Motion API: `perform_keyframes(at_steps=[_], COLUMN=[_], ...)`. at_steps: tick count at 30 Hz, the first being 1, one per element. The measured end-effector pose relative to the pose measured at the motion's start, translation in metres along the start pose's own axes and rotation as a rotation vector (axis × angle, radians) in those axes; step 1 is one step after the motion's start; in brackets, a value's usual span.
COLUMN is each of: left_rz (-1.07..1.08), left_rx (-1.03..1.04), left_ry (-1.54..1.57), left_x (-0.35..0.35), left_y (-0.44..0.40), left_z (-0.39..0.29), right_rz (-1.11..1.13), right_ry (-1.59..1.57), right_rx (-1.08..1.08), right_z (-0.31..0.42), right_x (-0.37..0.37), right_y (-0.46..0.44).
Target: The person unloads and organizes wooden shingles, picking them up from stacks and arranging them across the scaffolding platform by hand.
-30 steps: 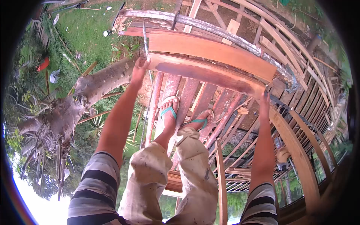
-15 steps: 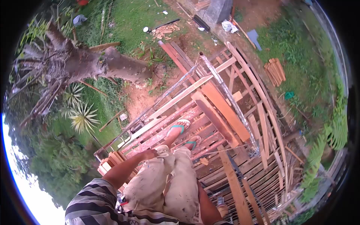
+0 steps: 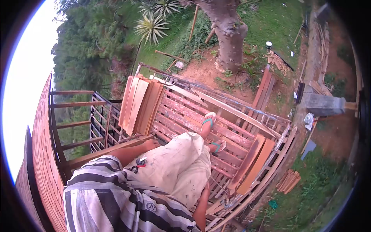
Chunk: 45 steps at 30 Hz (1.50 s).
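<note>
We see nearest to us one striped shirt (image 3: 112, 185) and one pair of pale, spotted trousers (image 3: 177, 158), with a small red object (image 3: 141, 162) lying on the near thigh. Our two hands are both in view: the left hand (image 3: 150, 144) is beside one wooden beam (image 3: 96, 154), its fingers too small to read, so we cannot tell how far open it is or whether it has hold of anything; the right hand (image 3: 205, 193) is against the trouser leg, partly hidden, and we cannot tell its opening or grasp either. Beyond, our two feet, in two sandals (image 3: 218, 146) with green straps, stand on one platform (image 3: 176, 115) of reddish slats. One stack of boards (image 3: 148, 104) lies at its left end, near the left hand, its boards too closely packed for us to count. At the right end, well apart from that stack, two boards lie side by side: one dark-stained board (image 3: 247, 159) and one orange board (image 3: 257, 167). Farther off, on the ground, we find one small wood pile (image 3: 288, 181), one concrete post (image 3: 322, 103) and one white bag (image 3: 308, 120), then one tree trunk (image 3: 230, 44) and two spiky plants (image 3: 151, 28).
</note>
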<state>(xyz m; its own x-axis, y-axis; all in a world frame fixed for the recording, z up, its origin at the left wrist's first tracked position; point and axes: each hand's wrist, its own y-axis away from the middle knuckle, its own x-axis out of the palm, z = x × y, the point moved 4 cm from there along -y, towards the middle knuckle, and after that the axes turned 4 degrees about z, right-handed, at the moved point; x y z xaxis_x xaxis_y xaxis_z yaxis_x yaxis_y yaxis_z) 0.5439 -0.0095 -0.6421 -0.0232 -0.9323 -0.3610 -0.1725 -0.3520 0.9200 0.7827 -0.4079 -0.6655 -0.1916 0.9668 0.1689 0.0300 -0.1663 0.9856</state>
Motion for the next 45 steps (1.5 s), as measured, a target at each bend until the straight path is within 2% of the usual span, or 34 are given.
perform_keyframes(at_steps=[3,5,7,8,9,10,11,14,15,17,18,19,20,21,22,24,27,29,32,33,35,38,39,42,45], left_rz=[-0.066,-0.105,-0.145,-0.186,-0.231,-0.275,-0.240,-0.364,-0.287,-0.361,-0.389,-0.397,-0.446,-0.477,-0.509,-0.626,-0.732,-0.763,-0.766,-0.821,-0.737,-0.589,-0.529,-0.533,-0.621], left_rx=[0.226,-0.041,-0.261,-0.266,-0.270,-0.273,-0.322,-0.345,-0.488,-0.561,-0.619,-0.586,-0.624,-0.677,-0.732,-0.770,-0.934,-1.002,-0.723,-0.694,-0.738,-0.776,-0.780,-0.648,-0.493], left_ry=[0.037,0.216,0.410,0.447,0.483,0.519,0.682,1.248,1.380,1.593,1.698,1.850,1.930,2.033,2.100,2.159,2.260,2.324,2.574,2.595,2.550,2.397,2.324,2.065,2.163], left_x=[0.044,0.039,0.022,0.032,0.046,0.052,0.053,0.092,0.085,0.055,0.055,0.069,0.071,0.080,0.084,0.084,0.075,0.062,0.030,0.026,0.036,0.022,0.011,0.024,0.024], left_y=[-0.012,0.020,0.058,0.057,0.051,0.044,0.044,0.019,0.012,-0.004,-0.007,-0.027,-0.046,-0.075,-0.096,-0.120,-0.150,-0.174,-0.202,-0.208,-0.208,-0.191,-0.183,-0.184,-0.184], left_z=[0.131,0.135,0.129,0.150,0.180,0.202,0.211,0.271,0.278,0.287,0.302,0.328,0.352,0.373,0.404,0.446,0.492,0.518,0.534,0.536,0.545,0.544,0.542,0.544,0.539], right_rz=[0.118,0.159,0.083,0.042,-0.103,-0.133,-0.164,-0.184,-0.152,-0.132,-0.153,-0.165,-0.115,0.009,0.104,0.224,0.380,0.344,0.406,0.356,0.281,0.271,0.221,0.509,0.522], right_ry=[0.157,0.293,0.476,0.563,0.725,0.744,0.762,0.903,0.943,1.123,1.219,1.317,1.167,1.326,1.363,1.368,1.231,1.129,1.107,1.185,1.347,2.018,2.216,2.133,2.112], right_rx=[-0.058,-0.102,-0.017,0.020,0.035,-0.003,-0.041,-0.172,-0.215,-0.341,-0.431,-0.528,-0.332,-0.284,-0.258,-0.240,-0.239,-0.282,-0.352,-0.379,-0.430,-0.761,-1.291,-0.915,-0.804], right_z=[0.014,0.033,0.053,0.065,0.081,0.089,0.100,0.134,0.146,0.156,0.157,0.159,0.135,0.106,0.070,0.033,-0.037,-0.082,-0.125,-0.130,-0.148,-0.130,-0.130,-0.134,-0.136], right_x=[-0.018,-0.019,-0.029,-0.019,-0.009,0.003,0.009,0.034,0.047,0.105,0.131,0.155,0.251,0.386,0.454,0.551,0.696,0.771,0.837,0.841,0.866,0.886,0.891,0.901,0.904], right_y=[-0.012,-0.013,-0.016,-0.013,-0.009,-0.016,-0.023,-0.059,-0.087,-0.115,-0.145,-0.183,-0.175,-0.186,-0.213,-0.289,-0.357,-0.393,-0.431,-0.427,-0.405,-0.411,-0.397,-0.393,-0.396])
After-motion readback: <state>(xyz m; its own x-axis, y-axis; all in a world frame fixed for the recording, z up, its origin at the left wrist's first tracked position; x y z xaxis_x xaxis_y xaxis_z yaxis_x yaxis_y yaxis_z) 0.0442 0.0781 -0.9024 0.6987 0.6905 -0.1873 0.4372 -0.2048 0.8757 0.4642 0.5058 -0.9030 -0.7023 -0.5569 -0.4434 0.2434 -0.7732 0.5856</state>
